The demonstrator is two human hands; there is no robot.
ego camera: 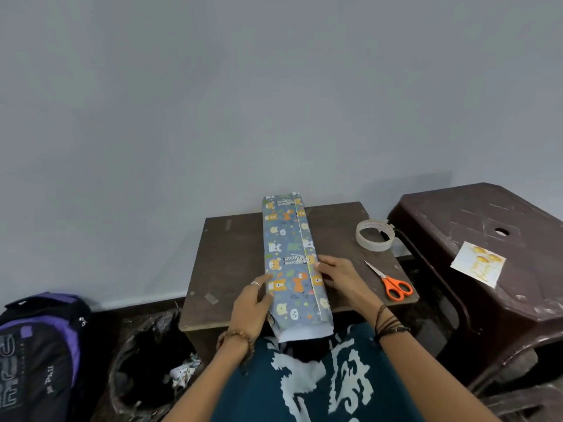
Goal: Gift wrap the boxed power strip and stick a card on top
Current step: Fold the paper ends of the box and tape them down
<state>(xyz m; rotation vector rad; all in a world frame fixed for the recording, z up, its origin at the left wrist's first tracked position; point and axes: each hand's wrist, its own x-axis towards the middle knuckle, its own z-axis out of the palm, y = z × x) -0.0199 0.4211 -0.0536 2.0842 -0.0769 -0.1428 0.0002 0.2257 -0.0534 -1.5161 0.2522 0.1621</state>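
Note:
A long box wrapped in blue animal-print paper (289, 254) lies lengthwise on a small brown table (231, 263), its near end overhanging the front edge with the white inside of the paper showing. My left hand (253, 303) holds the box's left side near the front. My right hand (335, 275) lies on the right side, fingers pressing the overlapping paper seam. A white card with gold print (478, 264) rests on a dark brown plastic stool (493, 226) to the right.
A roll of tape (375, 235) and orange-handled scissors (393, 284) lie on the table's right part. A bin lined with a black bag (146, 360) stands at the lower left, beside a black and purple backpack (39, 345). A grey wall is close behind.

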